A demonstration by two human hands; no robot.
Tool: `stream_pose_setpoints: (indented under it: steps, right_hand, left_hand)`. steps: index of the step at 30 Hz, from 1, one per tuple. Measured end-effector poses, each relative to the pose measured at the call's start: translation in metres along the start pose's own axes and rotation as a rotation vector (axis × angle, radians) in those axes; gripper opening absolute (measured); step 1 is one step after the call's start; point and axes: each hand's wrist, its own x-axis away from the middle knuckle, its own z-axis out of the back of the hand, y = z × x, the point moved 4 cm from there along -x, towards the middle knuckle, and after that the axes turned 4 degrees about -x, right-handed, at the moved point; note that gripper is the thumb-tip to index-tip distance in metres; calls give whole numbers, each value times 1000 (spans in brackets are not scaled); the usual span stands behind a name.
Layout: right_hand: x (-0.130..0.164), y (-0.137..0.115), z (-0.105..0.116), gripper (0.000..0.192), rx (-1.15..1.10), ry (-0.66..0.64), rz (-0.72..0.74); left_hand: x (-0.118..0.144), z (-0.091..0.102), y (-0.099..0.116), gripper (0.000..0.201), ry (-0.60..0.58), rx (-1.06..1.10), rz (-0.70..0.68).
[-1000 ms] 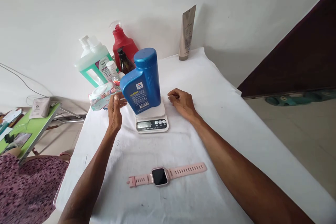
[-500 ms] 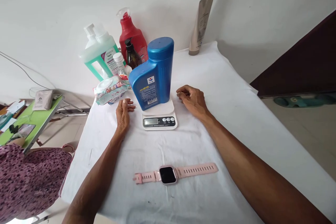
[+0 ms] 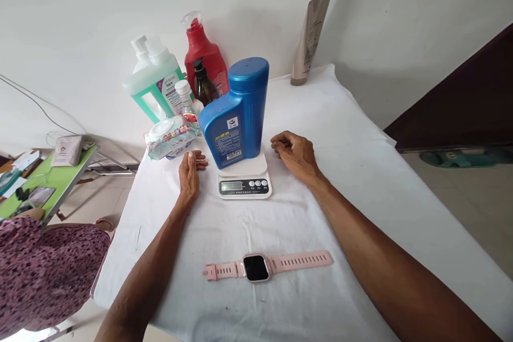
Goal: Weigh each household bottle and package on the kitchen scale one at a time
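Observation:
A blue plastic bottle [image 3: 234,125] with a ribbed screw cap stands upright on a small white kitchen scale [image 3: 245,186]. No digits can be read on the scale's grey display. To the left of the scale, my left hand [image 3: 189,173] rests on its edge on the cloth, fingers stretched out and holding nothing. My right hand [image 3: 295,156] lies right of the bottle, apart from it, with loosely bent fingers and nothing visible in them. Nearer to me, a smartwatch [image 3: 256,267] with a pink strap lies flat, its screen dark.
Behind my left hand are a wipes pack [image 3: 170,138], a small clear bottle [image 3: 186,100], green bottles [image 3: 154,93], a dark pump bottle [image 3: 204,85] and a red pump bottle [image 3: 205,53]. A beige tube [image 3: 310,37] leans on the wall. Someone in patterned clothing [image 3: 44,272] sits left, by a green table [image 3: 70,176].
The view has shifted very slightly. Both hands, the bottle, the scale and the smartwatch keep their places.

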Motion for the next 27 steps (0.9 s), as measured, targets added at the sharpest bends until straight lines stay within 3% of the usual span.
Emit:
stream_pose_setpoints:
  steps: [3,6,10,13,18,22,27]
  right_hand:
    - [1,-1,0,19,11,-4,-11]
    - [2,-2,1,20,19,-15,-10]
    - [3,0,1,22,-6,-30,-5]
    - [2,2,1,24,-10,-36,-10]
    - [1,3,1,23,-19,-35,-29]
    - [2,1,1,23,-16,-31,-34]
    - [2,-3,1,22,-4,-26,-18]
  left_hand:
    - [3,-2,9,64,-27,-39,-21]
    - [5,-10,33,60,-78,-52,-130]
    - [0,-30,72,77,-129,-21,-250]
    - [-8,-46,87,78,-139,45,-196]
    - [-11,-57,93,58,-114,163,-87]
    - [-8,-36,92,53,-12,154,-81]
    - [-7,27,81,53,167,55,-100]
